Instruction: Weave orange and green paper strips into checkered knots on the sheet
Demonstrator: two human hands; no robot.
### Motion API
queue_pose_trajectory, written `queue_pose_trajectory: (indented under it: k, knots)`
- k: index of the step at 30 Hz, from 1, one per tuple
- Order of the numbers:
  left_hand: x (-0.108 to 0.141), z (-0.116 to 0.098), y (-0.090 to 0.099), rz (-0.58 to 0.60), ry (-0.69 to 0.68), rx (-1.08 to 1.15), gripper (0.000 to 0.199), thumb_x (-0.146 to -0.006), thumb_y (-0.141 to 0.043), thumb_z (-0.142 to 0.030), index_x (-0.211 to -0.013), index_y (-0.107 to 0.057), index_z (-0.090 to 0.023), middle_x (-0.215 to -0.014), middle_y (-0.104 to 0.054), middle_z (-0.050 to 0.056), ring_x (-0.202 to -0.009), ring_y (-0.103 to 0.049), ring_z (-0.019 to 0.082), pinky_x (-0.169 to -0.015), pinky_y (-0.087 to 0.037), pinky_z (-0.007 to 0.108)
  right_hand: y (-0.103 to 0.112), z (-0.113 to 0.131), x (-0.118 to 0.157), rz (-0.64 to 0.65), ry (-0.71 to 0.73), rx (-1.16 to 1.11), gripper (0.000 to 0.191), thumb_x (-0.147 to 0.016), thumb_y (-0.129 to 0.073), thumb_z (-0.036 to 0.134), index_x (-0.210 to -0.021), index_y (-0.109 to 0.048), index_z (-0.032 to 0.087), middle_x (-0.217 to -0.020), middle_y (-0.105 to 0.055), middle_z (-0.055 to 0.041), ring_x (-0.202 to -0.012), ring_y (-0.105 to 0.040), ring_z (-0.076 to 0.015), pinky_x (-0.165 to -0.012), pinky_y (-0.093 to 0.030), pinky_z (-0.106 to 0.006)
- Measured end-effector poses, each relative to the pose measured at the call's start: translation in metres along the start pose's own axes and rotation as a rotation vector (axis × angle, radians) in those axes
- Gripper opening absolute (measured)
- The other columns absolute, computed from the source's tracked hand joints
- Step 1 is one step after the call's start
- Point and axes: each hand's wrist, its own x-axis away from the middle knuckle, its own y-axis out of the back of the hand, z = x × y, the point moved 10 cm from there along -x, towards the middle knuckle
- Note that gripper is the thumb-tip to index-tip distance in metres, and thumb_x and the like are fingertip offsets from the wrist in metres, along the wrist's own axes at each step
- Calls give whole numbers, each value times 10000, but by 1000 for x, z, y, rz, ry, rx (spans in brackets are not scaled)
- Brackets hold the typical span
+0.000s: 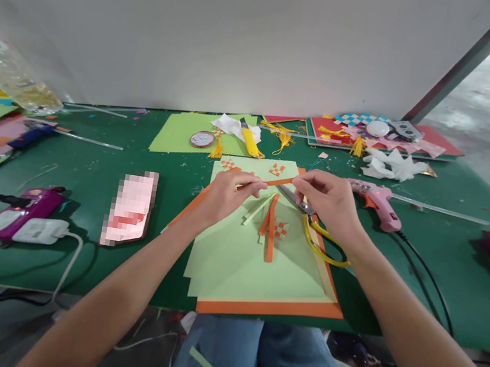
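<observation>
An orange paper strip [280, 182] is stretched between my two hands above a stack of pale green paper [231, 268]. My left hand [234, 194] pinches its left end, and my right hand [324, 197] pinches the right end. Below the strip, loose orange strips [271, 231] and thin green strips [255, 210] lie on the paper beside a small orange-and-white woven piece [281, 230]. Yellow-handled scissors [323, 245] rest under my right hand, partly hidden by it. More woven pieces [277, 169] sit near the top of the stack.
A pink glue gun [378, 206] lies right of the stack, its cord trailing forward. At left are a phone [130, 209], a purple power strip [31, 208] and a blue glue gun [32, 134]. Behind are a yellow cutter [250, 140], tassels [283, 140] and crumpled tissue [394, 165].
</observation>
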Motion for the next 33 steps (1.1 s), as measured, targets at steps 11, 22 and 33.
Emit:
queue_pose_trajectory:
  k: [11, 22, 33]
  knots:
    - [7, 14, -31, 313, 276, 546, 380, -916, -528, -489, -913, -748, -178, -820, -757, 59, -877, -698, 203, -840, -530, 334, -29, 6, 6, 252, 83, -12, 199, -844, -610, 363, -766, -657, 186, -669, -618, 0, -555, -542, -110, -554, -415, -253]
    - [10, 1, -37, 447, 234, 397, 410, -909, -538, -477, -685, -698, -173, -674, -668, 3, -504, -483, 82, -552, -413, 245, -36, 4, 9, 292, 64, -3, 194, -838, -619, 345, -745, -658, 180, -695, -638, -8, -555, -543, -108, -543, -416, -248]
    - [13, 12, -44, 460, 270, 565, 433, -935, -483, -514, -864, -752, -182, -676, -664, 49, -711, -636, 158, -737, -525, 315, -25, 3, 5, 235, 1, -191, 232, -854, -615, 389, -743, -605, 186, -584, -592, 11, -488, -461, -88, -465, -330, -241]
